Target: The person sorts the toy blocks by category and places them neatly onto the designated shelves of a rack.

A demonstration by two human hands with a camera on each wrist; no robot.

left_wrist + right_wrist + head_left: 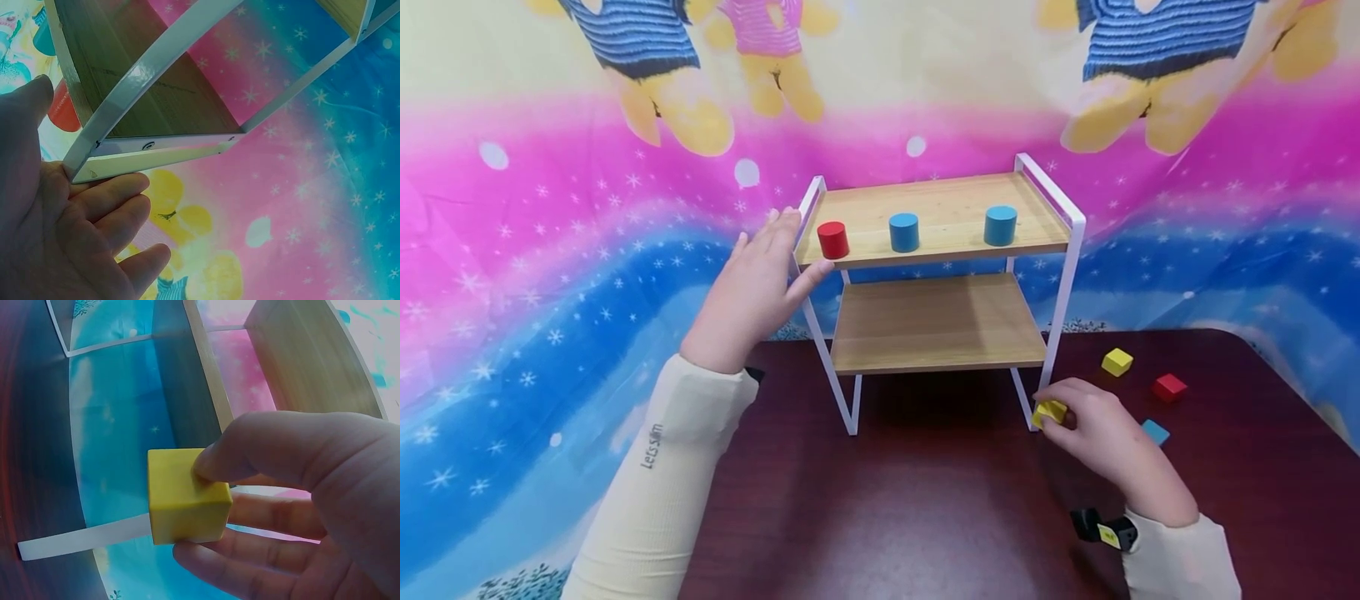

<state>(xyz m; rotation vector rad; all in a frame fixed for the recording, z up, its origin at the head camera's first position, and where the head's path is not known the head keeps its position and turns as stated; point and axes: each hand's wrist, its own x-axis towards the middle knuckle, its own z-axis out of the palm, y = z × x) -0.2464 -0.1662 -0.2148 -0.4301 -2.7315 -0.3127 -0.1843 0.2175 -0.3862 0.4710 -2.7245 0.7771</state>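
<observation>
Snugly in the right hand's grip (pixel 1105 437), smooth yellow cube (pixel 187 494); left hand (pixel 748 287) loose by glossy frame (pixel 137 72).

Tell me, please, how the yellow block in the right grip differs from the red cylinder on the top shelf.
The yellow block has flat faces and straight edges; the red cylinder has a curved side and round top. The yellow block is pinched in the right grip, while the red cylinder stands upright on the top shelf. Both are brightly coloured.

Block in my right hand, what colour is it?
The block is yellow, seen best in the right wrist view.
</observation>
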